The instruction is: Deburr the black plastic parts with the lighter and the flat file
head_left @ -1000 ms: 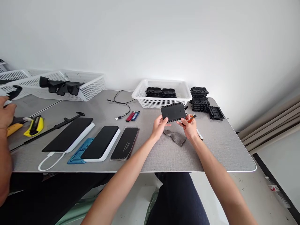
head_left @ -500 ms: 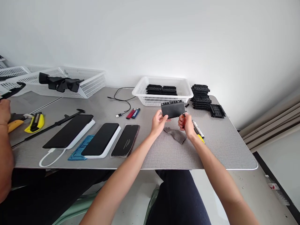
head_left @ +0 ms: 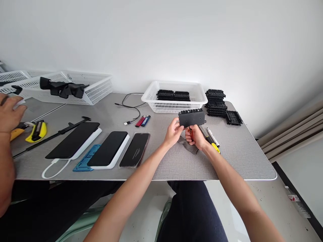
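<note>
My left hand [head_left: 174, 132] grips the lower left corner of a flat black plastic part [head_left: 192, 118], held up above the table with its toothed edge at the top. My right hand [head_left: 195, 136] is closed around a small orange-red lighter [head_left: 191, 133], just under the part's lower edge. The lighter's top is hidden by the part and fingers. Beneath my hands lies a grey cloth [head_left: 188, 146]. A white marker [head_left: 213, 137] and a black and yellow cutter [head_left: 215, 146] lie to the right of my right hand.
Behind stands a white basket [head_left: 174, 107] holding black parts, beside stacked black parts [head_left: 216, 104]. Two lighters [head_left: 143, 121], a cable [head_left: 129, 107] and three phones [head_left: 135, 150] lie leftward. At far left, another person's hand [head_left: 11, 112] is near a yellow tool [head_left: 36, 131].
The black part has shifted slightly right. My right hand with the lighter has moved left, from the part's right end to below its middle. The other person's hand has moved at far left.
</note>
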The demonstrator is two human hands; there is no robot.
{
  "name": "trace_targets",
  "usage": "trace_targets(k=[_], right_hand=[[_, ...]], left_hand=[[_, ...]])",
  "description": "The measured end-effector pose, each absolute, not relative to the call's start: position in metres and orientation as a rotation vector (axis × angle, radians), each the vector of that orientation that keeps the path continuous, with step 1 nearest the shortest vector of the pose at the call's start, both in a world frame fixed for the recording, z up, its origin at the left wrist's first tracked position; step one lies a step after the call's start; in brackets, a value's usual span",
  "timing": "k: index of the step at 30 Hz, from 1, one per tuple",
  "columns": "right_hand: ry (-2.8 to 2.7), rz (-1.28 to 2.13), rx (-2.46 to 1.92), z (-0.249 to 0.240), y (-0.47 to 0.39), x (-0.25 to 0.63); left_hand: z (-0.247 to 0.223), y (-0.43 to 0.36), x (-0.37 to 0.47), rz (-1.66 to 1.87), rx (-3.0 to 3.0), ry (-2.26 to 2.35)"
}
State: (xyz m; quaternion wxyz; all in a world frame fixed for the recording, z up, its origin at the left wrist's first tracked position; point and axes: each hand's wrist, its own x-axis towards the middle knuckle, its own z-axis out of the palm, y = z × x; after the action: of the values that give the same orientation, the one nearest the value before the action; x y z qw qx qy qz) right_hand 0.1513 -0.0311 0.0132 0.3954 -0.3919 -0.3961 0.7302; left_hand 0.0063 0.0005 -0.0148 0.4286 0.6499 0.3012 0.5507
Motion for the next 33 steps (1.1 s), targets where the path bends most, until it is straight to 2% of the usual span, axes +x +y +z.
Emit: trace_targets(k=[33], right_hand=[[-0.831, 1.983, -1.024, 0.025, -0.034, 0.149]], left_hand=[[-0.019, 0.0, 0.005, 1.357, 1.798, 0.805]])
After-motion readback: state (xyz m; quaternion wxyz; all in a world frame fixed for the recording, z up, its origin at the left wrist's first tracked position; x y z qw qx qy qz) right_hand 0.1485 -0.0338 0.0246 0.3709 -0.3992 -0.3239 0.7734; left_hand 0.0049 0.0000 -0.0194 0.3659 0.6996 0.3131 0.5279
